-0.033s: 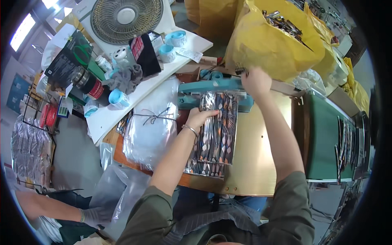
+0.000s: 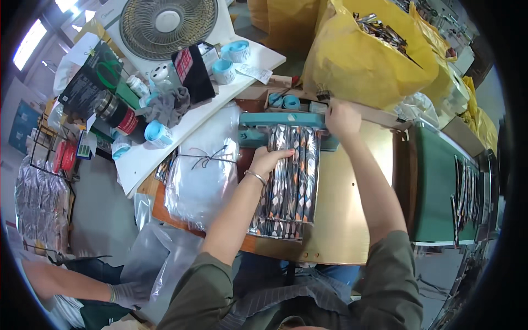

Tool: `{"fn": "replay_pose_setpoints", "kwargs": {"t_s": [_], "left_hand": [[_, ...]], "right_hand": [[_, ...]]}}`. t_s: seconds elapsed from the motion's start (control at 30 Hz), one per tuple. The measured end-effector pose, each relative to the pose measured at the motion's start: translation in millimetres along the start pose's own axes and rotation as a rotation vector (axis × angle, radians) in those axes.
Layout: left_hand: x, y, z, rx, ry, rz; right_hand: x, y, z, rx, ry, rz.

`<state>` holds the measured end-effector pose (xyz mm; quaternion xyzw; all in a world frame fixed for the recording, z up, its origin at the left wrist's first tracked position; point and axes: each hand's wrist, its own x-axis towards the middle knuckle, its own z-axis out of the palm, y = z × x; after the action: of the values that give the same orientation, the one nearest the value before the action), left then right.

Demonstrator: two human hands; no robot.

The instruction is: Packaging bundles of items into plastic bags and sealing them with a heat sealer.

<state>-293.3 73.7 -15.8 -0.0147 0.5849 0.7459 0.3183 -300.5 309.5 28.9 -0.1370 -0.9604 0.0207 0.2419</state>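
A clear bag of dark, patterned, narrow packs (image 2: 294, 187) lies in front of me, its top end at a teal hand sealer (image 2: 283, 119) with a long bar. My left hand (image 2: 269, 159) is closed on the bag's left side, thumb on top and the other fingers mostly hidden. Closed at the right end of the sealer's bar is my right hand (image 2: 344, 118). Whether the bar touches the bag, I cannot tell. More patterned packs (image 2: 283, 228) lie beneath the bag's near end.
Left of the bag is a tied stack of clear plastic bags (image 2: 201, 170). A white table (image 2: 137, 170) carries a fan (image 2: 168, 22), tape rolls and a flask (image 2: 118, 113). A yellow sack (image 2: 352, 66) stands beyond the sealer. A co-worker's gloved hand (image 2: 129, 294) is at lower left.
My right hand has come down and slightly toward me, and the right end of the sealer's bar has lowered with it. My left hand keeps its place on the bag.
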Motion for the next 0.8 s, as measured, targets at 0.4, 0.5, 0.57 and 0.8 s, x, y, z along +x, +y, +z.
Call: {"fn": "replay_pose_setpoints", "kwargs": {"t_s": [0.4,0.5,0.57,0.8], "left_hand": [[-78,-43,-42,0.742,0.518,0.417],[-80,-63,-53,0.660,0.477,0.330],[-78,-59,-48,0.486,0.468,0.302],[-101,-41,-68,0.448,0.398,0.141]], "right_hand": [[-6,-19,8,0.255,0.038,0.096],[-7,-17,0,0.253,0.033,0.108],[-7,-16,-12,0.269,-0.153,0.162],[-145,-84,-43,1.140,-0.732,0.338]]}}
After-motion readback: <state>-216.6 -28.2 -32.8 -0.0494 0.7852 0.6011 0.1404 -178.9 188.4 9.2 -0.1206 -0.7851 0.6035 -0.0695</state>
